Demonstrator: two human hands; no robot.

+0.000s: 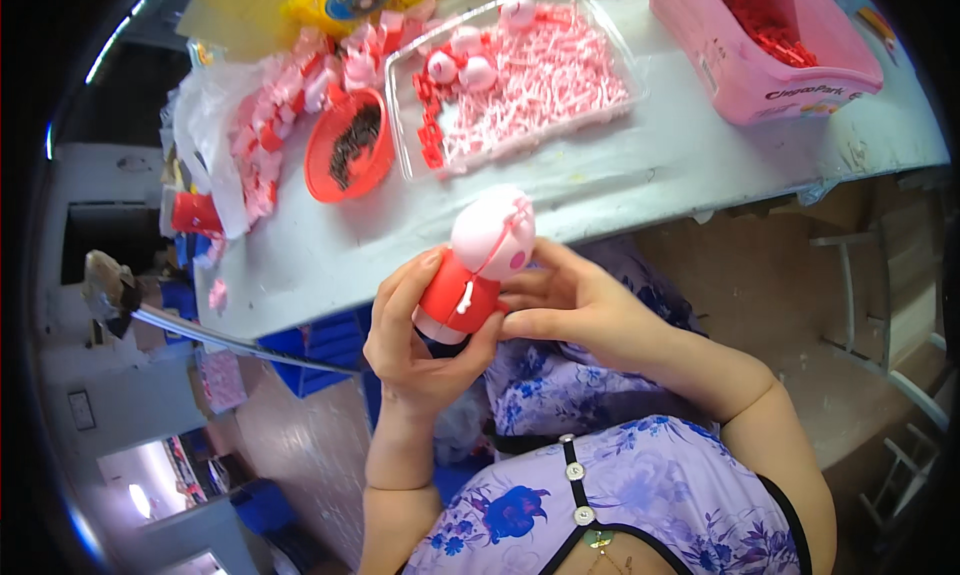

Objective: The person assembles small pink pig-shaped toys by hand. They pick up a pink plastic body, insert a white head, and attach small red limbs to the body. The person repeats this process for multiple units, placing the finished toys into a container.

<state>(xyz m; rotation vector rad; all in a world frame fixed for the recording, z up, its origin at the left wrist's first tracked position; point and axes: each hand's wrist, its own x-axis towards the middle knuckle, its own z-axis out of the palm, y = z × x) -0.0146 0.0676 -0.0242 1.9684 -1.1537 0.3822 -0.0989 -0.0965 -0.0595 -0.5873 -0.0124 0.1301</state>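
Note:
A plastic toy figure [462, 293] with a pale pink head, a red body and a small white arm is held in front of my chest, just off the table's near edge. It leans a little to the right. My left hand [408, 335] wraps round the red body from the left and below, thumb at its lower right. From the right, my right hand [565, 300] closes on the figure's side with bent fingers and the thumb low on the body. Some of its fingertips are hidden behind the toy.
On the table [300, 265] stand a red basket [318, 180] of dark small parts, probably screws, and a clear tray [405, 155] of pink-white pieces and several pink heads. Pink and red parts [262, 140] are heaped at the left. A pink bin [790, 95] holds red pieces.

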